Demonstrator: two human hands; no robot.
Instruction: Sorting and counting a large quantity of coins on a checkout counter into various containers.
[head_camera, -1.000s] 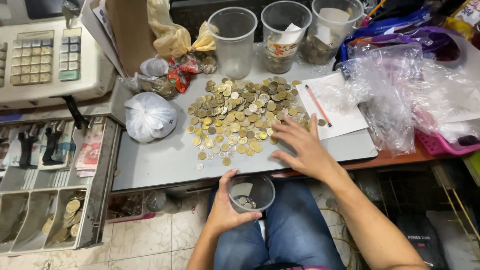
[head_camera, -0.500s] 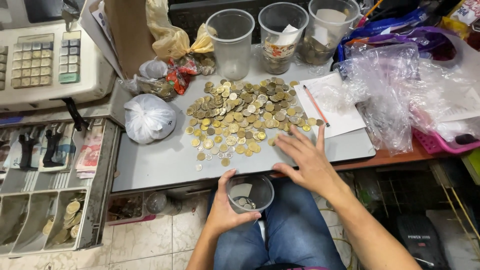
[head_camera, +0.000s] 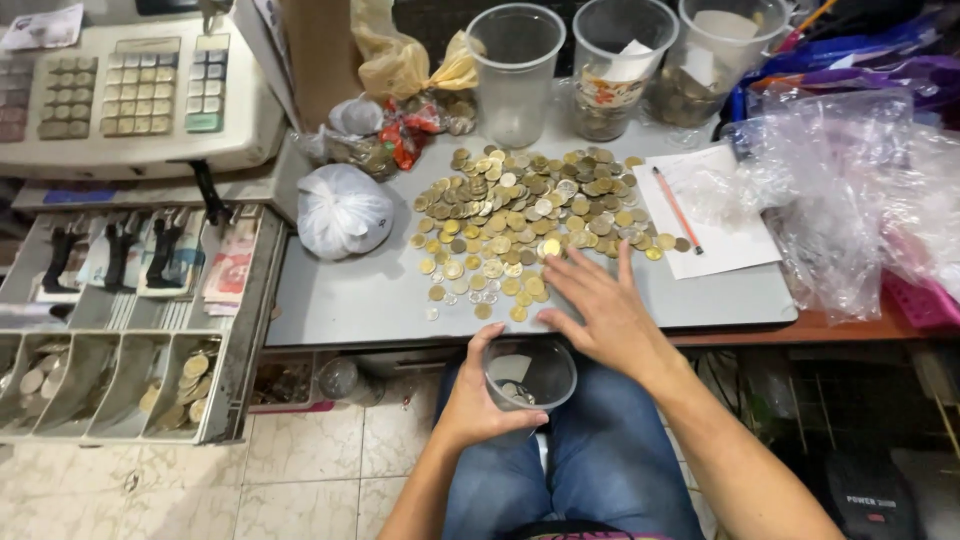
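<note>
My left hand (head_camera: 478, 400) wraps a clear plastic cup (head_camera: 530, 378) holding few coins. My right hand (head_camera: 598, 310) lies open, empty, just above it, fingertips touching the spread of gold and silver coins (head_camera: 520, 215).

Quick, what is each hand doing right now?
Left hand: closed around a clear plastic cup, held below the table edge.
Right hand: open, fingers spread flat on the coins, gripping nothing.

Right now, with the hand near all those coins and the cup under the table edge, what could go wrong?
1. The right hand sits at the table's front edge; coins swept there might miss the small cup and drop to the tiled floor.
2. The left hand holds the cup from one side only, so it could tip and spill the few coins inside.
3. The pencil lies near the pile and might roll.
</note>
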